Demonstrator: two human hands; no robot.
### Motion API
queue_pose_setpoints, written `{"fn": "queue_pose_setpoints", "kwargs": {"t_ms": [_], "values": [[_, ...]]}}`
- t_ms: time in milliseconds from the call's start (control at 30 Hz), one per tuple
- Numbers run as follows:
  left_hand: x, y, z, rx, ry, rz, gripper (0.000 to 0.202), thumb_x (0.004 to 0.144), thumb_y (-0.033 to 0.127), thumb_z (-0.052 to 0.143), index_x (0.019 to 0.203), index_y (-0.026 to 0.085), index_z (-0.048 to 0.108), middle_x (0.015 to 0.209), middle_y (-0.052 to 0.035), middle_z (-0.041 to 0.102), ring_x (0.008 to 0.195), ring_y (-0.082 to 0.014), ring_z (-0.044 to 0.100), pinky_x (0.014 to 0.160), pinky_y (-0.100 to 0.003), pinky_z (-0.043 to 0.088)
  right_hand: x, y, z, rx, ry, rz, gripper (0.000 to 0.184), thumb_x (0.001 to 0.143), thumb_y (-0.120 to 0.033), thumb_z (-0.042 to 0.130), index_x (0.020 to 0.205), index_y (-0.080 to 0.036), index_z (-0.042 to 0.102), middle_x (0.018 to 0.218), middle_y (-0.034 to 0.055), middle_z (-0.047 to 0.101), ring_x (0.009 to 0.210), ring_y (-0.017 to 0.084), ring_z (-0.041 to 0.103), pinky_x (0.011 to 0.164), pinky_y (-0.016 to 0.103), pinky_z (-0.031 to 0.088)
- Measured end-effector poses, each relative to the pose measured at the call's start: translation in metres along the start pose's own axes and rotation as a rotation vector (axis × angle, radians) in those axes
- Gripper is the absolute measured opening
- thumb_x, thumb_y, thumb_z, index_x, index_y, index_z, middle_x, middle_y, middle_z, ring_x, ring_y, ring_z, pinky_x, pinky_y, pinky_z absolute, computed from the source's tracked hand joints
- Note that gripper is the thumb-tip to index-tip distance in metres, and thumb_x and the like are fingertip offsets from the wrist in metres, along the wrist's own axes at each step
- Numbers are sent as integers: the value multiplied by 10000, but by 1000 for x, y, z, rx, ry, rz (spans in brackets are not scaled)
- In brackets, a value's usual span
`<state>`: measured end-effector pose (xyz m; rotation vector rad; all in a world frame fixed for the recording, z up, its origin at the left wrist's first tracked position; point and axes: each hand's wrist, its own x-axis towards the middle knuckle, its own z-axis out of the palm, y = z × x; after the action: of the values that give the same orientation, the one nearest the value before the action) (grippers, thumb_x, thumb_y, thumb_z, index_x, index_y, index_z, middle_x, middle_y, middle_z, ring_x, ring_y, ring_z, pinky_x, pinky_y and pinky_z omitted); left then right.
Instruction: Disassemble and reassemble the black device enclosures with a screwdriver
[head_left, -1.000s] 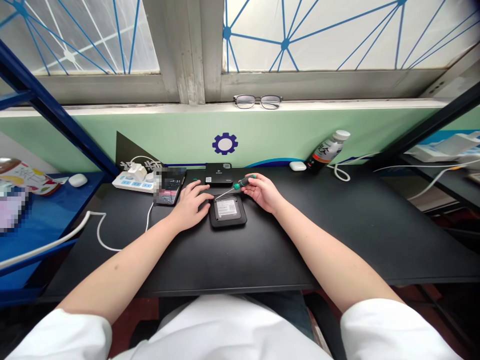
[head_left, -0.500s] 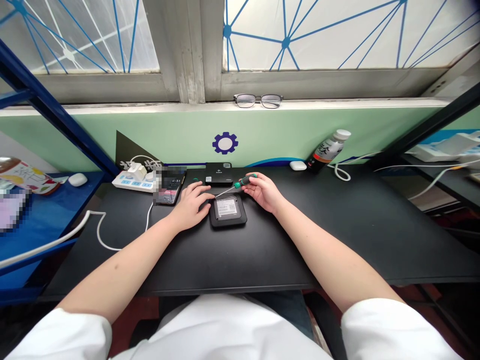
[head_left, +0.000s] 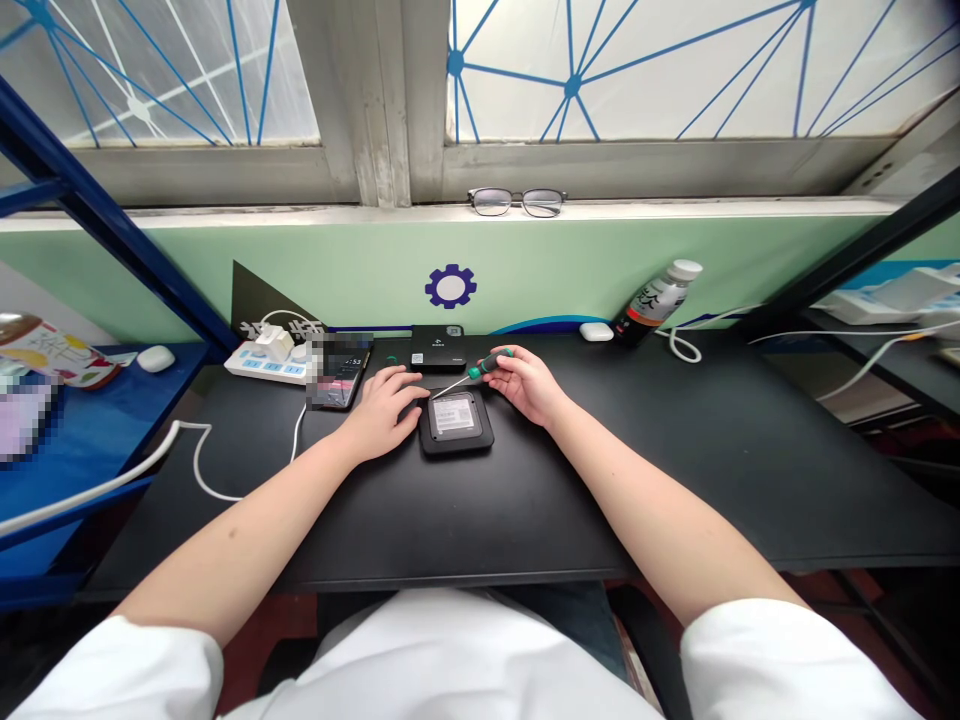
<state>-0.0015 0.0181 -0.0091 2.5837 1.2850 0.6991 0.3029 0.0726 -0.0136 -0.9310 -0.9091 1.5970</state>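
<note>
A flat black square device (head_left: 487, 440) with a whitish label lies on the dark desk in front of me. My right hand (head_left: 525, 384) is closed round the black-and-green handle of a screwdriver (head_left: 491, 362). The thin metal shaft slants down leftward, its tip at the device's upper left corner. At that same corner rests my left hand (head_left: 382, 412), fingers stretched out and apart, fingertips touching the device's left edge close to the screwdriver tip. Directly behind the device is a black box (head_left: 439, 350) with a small printed label.
To the left are a phone (head_left: 351, 372) and a white power strip (head_left: 266, 362) with cables. Along the back stand a white case (head_left: 596, 331) and a dark drink bottle (head_left: 660, 298). Glasses (head_left: 517, 202) rest on the window ledge. A blue frame (head_left: 112, 190) borders the left side.
Both hands keep nearly the same place. The screwdriver tip has shifted very slightly at the device's corner, and the digits on the phone screen differ.
</note>
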Motion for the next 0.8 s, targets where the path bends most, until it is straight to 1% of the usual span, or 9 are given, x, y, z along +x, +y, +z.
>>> {"fn": "queue_pose_setpoints", "kwargs": {"t_ms": [200, 367, 433, 500, 633, 700, 800], "values": [[1, 4, -3, 5, -2, -37, 367, 1013, 291, 549, 1360, 252, 661, 1487, -113, 653, 1486, -365, 456, 1200, -627, 390, 0, -1, 1, 17, 44, -21, 272, 754, -271, 868, 952, -242, 684, 829, 15, 797, 710, 156, 739, 666, 283, 622], [2, 4, -2, 23, 31, -93, 374, 989, 292, 566, 1352, 250, 648, 1458, -114, 672, 1481, -364, 468, 1186, -605, 388, 1, -2, -1, 31, 84, -22, 245, 770, -269, 860, 947, -230, 696, 852, 31, 806, 720, 152, 752, 698, 282, 640], [2, 3, 0, 29, 54, -101, 367, 987, 287, 560, 1341, 243, 645, 1446, -113, 682, 1477, -358, 473, 1183, -594, 386, 2, -2, -1, 17, 70, -25, 252, 780, -280, 868, 956, -232, 694, 879, 34, 812, 742, 157, 765, 730, 296, 654], [3, 2, 1, 43, 91, -124, 357, 984, 265, 546, 1326, 236, 645, 1429, -112, 694, 1464, -352, 483, 1186, -587, 381, 1, -1, -2, -5, 46, -37, 289, 778, -300, 894, 968, -235, 685, 919, 37, 816, 792, 170, 787, 797, 325, 671], [4, -2, 4, 78, 188, -276, 326, 955, 205, 533, 1254, 228, 662, 1366, -109, 720, 1414, -357, 500, 1174, -582, 395, -2, 3, 1, -61, -40, -52, 424, 724, -372, 964, 1009, -235, 682, 967, 42, 816, 886, 213, 822, 948, 410, 676], [5, -4, 4, 76, 213, -332, 308, 940, 195, 543, 1218, 233, 668, 1350, -104, 720, 1391, -356, 503, 1166, -571, 413, -5, 5, 3, -84, -80, -63, 483, 709, -418, 976, 1054, -241, 689, 980, 38, 815, 921, 224, 826, 999, 438, 666], [5, -6, 4, 62, 223, -328, 297, 932, 194, 549, 1196, 243, 674, 1344, -98, 717, 1375, -355, 499, 1161, -573, 424, -9, 8, 8, -128, -120, -88, 519, 718, -467, 970, 1103, -259, 690, 1005, 25, 812, 968, 225, 824, 1045, 460, 652]]}}
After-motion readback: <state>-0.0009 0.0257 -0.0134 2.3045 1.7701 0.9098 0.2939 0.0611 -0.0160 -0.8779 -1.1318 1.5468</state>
